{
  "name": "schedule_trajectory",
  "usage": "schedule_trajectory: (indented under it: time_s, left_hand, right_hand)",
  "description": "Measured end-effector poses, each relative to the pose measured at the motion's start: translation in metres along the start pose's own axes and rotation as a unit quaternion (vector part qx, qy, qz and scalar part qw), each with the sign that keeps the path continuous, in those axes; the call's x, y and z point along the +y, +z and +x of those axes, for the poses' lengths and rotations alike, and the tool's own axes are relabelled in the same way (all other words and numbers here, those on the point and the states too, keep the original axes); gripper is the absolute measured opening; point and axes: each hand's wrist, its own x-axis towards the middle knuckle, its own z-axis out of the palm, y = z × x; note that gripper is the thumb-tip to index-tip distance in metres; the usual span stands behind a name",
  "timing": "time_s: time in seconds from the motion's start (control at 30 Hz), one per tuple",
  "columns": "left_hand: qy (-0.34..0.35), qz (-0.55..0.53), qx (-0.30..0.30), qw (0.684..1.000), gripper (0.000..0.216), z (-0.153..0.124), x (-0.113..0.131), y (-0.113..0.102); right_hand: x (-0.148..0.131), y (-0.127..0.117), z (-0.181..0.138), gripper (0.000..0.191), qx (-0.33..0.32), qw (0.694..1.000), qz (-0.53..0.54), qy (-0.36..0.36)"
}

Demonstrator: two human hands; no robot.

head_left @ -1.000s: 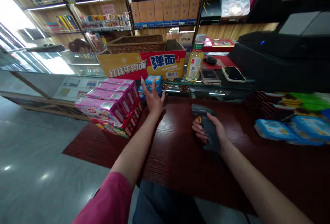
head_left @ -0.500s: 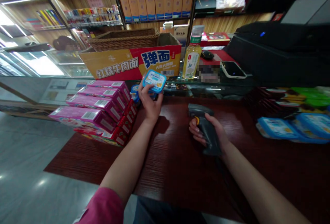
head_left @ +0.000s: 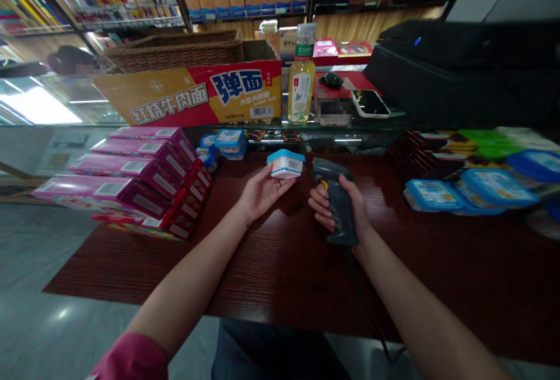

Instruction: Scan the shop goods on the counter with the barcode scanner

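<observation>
My left hand (head_left: 266, 190) is closed on a small plastic tub (head_left: 286, 164) with a blue lid, tilted so that a barcode on its white side shows. Just to the right, my right hand (head_left: 339, 208) grips a dark barcode scanner (head_left: 335, 193) by its handle, a finger by the yellow trigger. The scanner's head points left at the tub, a short gap between them. Several similar blue-lidded tubs (head_left: 230, 142) stand behind my left hand, beside the stacked boxes. More blue-lidded tubs (head_left: 499, 186) lie at the right.
Pink boxes (head_left: 131, 167) over red boxes (head_left: 184, 211) are stacked at the left of the brown counter (head_left: 262, 275). Behind are a noodle carton (head_left: 175, 97), a drink bottle (head_left: 301, 83) and a phone (head_left: 371, 104). Dark packets (head_left: 415, 155) lie at the right. The scanner's cable (head_left: 371, 310) hangs toward me.
My left hand has brought the tub right and down, close to the scanner, and turned it from lid-facing to barcode side. The scanner stays in my right hand. The view has shifted slightly.
</observation>
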Motion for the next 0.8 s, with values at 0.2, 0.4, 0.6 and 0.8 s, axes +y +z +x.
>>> schedule_trajectory:
  time_s: [0.2, 0.4, 0.6, 0.8]
  left_hand:
    - [0.037, 0.032, -0.006, 0.999, 0.022, 0.004, 0.001, -0.002]
    - [0.037, 0.042, 0.020, 0.998, 0.029, 0.011, 0.001, -0.003]
    - [0.089, 0.184, -0.008, 0.979, 0.043, 0.001, 0.000, -0.002]
    - [0.212, 0.441, 0.020, 0.872, 0.074, 0.001, -0.024, 0.006]
  right_hand:
    - [0.005, 0.009, 0.005, 0.042, -0.010, 0.999, -0.038, 0.008]
    - [0.005, 0.008, 0.008, 0.046, -0.010, 0.998, -0.066, -0.009]
    - [0.006, 0.002, 0.001, 0.045, 0.022, 0.998, -0.054, -0.029]
    - [-0.006, -0.013, -0.051, 0.044, 0.073, 0.994, -0.065, -0.047]
